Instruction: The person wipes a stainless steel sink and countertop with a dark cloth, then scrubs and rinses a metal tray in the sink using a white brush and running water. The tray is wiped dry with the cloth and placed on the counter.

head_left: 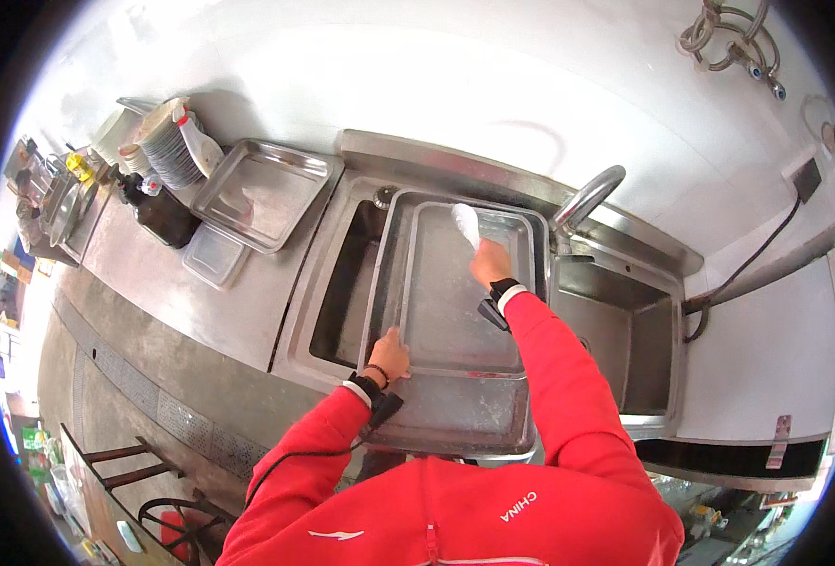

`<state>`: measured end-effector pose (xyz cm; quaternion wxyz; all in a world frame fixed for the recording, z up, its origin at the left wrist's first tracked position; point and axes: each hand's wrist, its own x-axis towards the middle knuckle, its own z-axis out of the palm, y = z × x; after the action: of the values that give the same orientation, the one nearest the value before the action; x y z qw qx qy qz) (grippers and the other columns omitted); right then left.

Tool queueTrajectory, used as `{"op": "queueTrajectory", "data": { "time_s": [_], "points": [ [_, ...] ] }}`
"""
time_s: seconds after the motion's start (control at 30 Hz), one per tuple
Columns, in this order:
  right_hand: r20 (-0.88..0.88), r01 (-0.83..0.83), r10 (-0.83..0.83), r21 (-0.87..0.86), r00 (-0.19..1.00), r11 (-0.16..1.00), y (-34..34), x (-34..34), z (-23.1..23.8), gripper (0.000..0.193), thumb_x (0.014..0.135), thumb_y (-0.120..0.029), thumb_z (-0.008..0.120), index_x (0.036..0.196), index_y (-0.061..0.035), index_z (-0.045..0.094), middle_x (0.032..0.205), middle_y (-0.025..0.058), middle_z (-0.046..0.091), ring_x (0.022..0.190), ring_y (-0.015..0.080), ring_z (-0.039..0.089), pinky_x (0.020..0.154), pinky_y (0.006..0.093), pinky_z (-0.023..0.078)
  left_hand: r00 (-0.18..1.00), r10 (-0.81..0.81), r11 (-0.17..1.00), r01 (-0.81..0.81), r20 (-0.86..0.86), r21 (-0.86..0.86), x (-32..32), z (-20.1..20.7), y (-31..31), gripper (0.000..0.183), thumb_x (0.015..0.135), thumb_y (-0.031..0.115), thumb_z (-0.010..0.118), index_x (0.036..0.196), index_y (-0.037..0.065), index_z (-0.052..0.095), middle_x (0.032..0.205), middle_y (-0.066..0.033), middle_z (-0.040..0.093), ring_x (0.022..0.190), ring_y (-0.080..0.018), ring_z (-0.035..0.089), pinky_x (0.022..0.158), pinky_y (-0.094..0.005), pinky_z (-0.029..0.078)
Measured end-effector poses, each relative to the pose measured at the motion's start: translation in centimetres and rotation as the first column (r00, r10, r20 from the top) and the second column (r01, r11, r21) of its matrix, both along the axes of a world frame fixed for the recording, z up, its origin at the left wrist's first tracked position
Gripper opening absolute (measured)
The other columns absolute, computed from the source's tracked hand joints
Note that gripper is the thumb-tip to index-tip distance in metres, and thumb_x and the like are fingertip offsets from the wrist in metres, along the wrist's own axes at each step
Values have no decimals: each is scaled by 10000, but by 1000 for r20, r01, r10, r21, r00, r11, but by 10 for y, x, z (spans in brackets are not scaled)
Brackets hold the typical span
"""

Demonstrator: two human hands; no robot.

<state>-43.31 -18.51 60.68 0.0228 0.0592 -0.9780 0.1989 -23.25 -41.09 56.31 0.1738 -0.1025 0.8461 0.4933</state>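
A shallow metal tray [460, 351] lies on a larger metal tray [455, 415], both resting across the sink. With its fingers on the upper tray's left rim near the front corner, my left hand [389, 357] grips that edge. My right hand [490, 264] is closed around a white oblong item [466, 224] over the far part of the upper tray. Whether this is a cloth or a brush I cannot make out. A curved faucet [595, 196] stands just right of the trays.
Left of the sink, the steel counter [219, 321] holds another metal tray [262, 193], a lidded plastic box [214, 255], a dark jug [165, 215], stacked plates [167, 156] and a spray bottle [198, 146]. A second basin [648, 344] lies to the right.
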Motion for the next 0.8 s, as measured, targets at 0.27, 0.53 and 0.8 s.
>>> {"op": "queueTrajectory", "data": {
  "time_s": [0.27,0.53,0.8],
  "points": [
    [-87,-178,187,101,978,979,-35,-9,1,150,857,-100,567,951,-16,648,989,220,655,880,427,666,736,525,537,994,-85,996,86,-61,15,1,6,-5,347,923,159,590,1176,-75,543,985,-272,637,767,-360,715,596,-411,609],
    [-84,-277,318,317,945,907,-27,19,-3,165,912,-112,521,1016,-30,620,963,170,647,787,373,681,666,508,543,994,89,996,-88,-69,17,-2,-21,2,315,988,254,545,1084,-46,560,845,-216,658,651,-339,715,534,-385,602],
    [-115,-384,418,238,901,892,-6,106,-8,178,936,-149,501,1011,-29,610,923,172,627,756,364,663,637,503,531,945,266,952,-289,193,104,-11,-15,16,231,907,46,525,1129,-11,504,1120,-166,614,1006,-407,646,633,-532,648]
  ]
}}
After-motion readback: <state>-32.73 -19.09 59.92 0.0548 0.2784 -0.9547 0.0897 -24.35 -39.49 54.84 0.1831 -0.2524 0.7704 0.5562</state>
